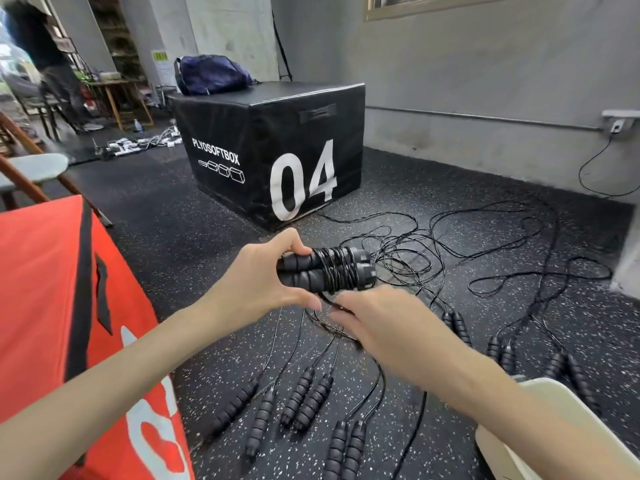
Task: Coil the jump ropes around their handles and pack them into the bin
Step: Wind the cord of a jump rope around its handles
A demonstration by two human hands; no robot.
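Between orange box and bin, coiled handles.

Two black ribbed handles lie side by side, held in the air with thin black rope wound around them, while other jump ropes lie uncoiled on the speckled floor.

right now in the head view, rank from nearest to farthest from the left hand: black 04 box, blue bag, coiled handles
1. coiled handles, gripped in the left hand.
2. black 04 box, on the floor beyond the hands.
3. blue bag, on top of that box, at its far left corner.
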